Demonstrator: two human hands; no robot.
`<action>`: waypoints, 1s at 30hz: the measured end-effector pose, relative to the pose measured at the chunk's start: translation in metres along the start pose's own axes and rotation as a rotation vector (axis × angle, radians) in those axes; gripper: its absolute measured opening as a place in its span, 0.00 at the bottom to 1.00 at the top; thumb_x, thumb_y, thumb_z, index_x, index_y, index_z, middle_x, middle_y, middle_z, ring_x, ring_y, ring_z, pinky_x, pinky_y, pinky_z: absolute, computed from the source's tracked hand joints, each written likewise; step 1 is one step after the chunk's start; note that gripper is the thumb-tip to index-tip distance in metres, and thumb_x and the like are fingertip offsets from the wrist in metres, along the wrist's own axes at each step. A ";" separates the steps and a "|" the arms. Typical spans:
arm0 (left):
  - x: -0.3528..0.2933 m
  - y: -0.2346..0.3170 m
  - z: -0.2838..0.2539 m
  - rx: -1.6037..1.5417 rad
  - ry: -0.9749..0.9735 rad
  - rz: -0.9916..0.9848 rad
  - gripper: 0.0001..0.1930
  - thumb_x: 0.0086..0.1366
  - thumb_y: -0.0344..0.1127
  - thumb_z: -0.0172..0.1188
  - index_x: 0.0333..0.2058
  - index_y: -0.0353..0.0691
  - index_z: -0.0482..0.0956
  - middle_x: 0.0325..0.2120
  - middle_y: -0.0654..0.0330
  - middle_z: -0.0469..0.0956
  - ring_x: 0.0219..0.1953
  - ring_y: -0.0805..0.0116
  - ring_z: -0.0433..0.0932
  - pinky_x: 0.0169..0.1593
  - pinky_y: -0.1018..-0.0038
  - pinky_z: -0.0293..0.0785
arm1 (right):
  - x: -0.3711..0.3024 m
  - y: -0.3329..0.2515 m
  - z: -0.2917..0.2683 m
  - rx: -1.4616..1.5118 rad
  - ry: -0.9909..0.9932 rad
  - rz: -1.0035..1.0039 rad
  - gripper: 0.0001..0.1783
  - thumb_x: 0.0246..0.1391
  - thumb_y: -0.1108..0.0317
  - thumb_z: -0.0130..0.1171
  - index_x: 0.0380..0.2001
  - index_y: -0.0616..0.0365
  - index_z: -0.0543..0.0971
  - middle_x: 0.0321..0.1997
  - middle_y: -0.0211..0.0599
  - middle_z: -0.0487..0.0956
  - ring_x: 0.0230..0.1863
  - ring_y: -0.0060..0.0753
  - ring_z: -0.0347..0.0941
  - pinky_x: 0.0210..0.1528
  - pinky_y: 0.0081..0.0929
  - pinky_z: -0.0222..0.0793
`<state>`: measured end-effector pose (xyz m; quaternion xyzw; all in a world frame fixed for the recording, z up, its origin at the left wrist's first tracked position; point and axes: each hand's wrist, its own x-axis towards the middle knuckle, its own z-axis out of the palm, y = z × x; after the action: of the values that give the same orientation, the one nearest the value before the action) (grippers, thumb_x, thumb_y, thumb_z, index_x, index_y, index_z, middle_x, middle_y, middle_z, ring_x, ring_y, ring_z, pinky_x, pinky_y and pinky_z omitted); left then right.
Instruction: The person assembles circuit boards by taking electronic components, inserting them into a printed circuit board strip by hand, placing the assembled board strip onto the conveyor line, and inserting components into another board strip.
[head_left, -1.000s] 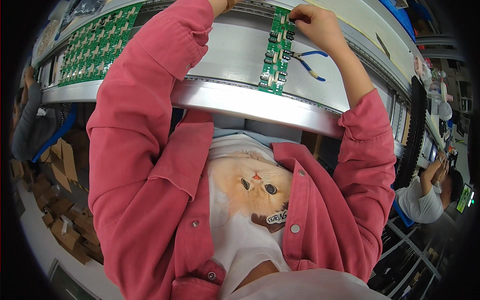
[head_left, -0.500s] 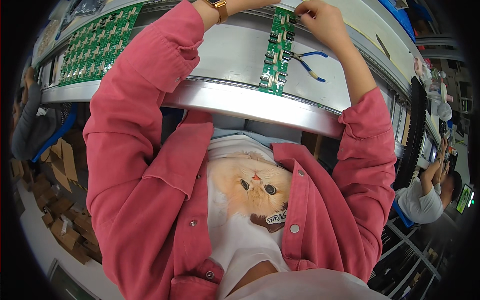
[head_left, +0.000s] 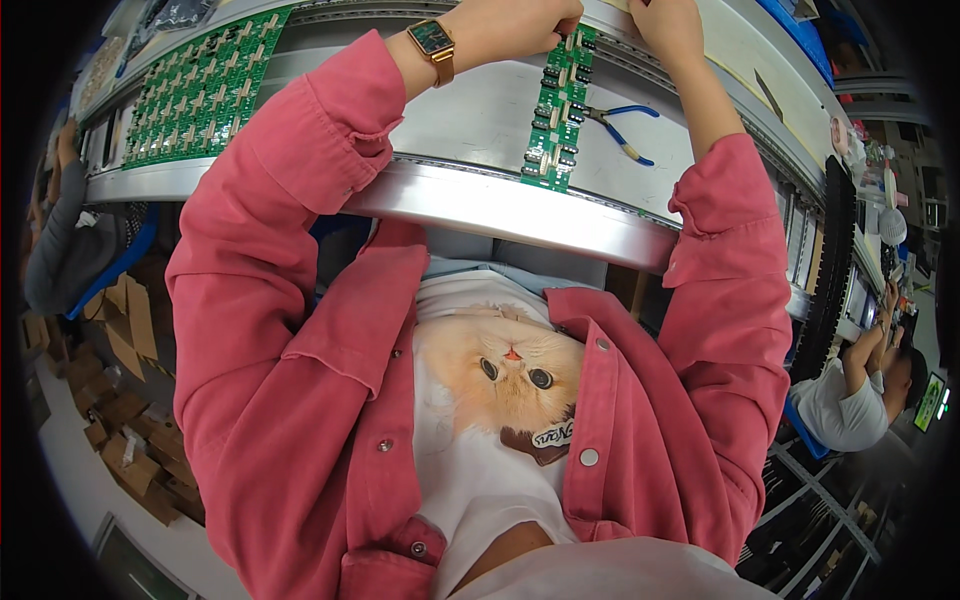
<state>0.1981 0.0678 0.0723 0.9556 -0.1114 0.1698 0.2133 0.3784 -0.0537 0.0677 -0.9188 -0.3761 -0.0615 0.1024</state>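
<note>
Head view: narrow circuit board (head_left: 556, 108), green, black-studded

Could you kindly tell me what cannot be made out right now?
- Head view: right hand, cut by the top edge; anything it holds is unseen.
- Head view: left hand, which itself hides anything it might hold.
- Head view: pliers, tips too small to tell whether they touch the narrow green board.

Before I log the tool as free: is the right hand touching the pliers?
Apart: the head view shows a clear gap between the right hand, at the picture's top edge, and the blue-handled pliers.
</note>
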 end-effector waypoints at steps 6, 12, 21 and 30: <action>-0.002 0.007 0.000 0.060 -0.050 -0.086 0.04 0.49 0.31 0.56 0.22 0.38 0.77 0.22 0.54 0.79 0.26 0.51 0.76 0.33 0.65 0.73 | -0.003 -0.007 -0.009 -0.017 -0.026 0.018 0.08 0.43 0.70 0.54 0.27 0.60 0.79 0.31 0.50 0.79 0.32 0.56 0.74 0.40 0.42 0.69; -0.002 0.004 0.004 0.088 -0.043 -0.086 0.05 0.50 0.32 0.56 0.21 0.39 0.78 0.21 0.54 0.78 0.25 0.51 0.76 0.33 0.64 0.73 | -0.008 -0.015 -0.015 -0.026 -0.030 0.038 0.08 0.43 0.69 0.54 0.26 0.61 0.79 0.32 0.50 0.79 0.32 0.56 0.74 0.39 0.42 0.70; -0.001 0.004 0.003 0.056 -0.034 -0.083 0.06 0.49 0.32 0.56 0.22 0.38 0.80 0.21 0.52 0.79 0.24 0.50 0.76 0.32 0.64 0.73 | -0.006 0.001 -0.002 -0.115 0.371 -0.187 0.08 0.47 0.72 0.60 0.33 0.55 0.83 0.32 0.37 0.82 0.27 0.30 0.76 0.36 0.23 0.74; 0.011 -0.054 -0.014 0.333 0.415 -0.298 0.09 0.50 0.31 0.54 0.24 0.34 0.81 0.26 0.47 0.80 0.30 0.46 0.76 0.37 0.60 0.73 | -0.030 -0.012 -0.006 1.216 -0.168 0.079 0.10 0.43 0.78 0.52 0.32 0.60 0.77 0.24 0.31 0.74 0.24 0.19 0.70 0.26 0.17 0.66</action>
<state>0.2197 0.1203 0.0682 0.9281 0.1054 0.3443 0.0946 0.3479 -0.0671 0.0697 -0.7107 -0.3164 0.2407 0.5804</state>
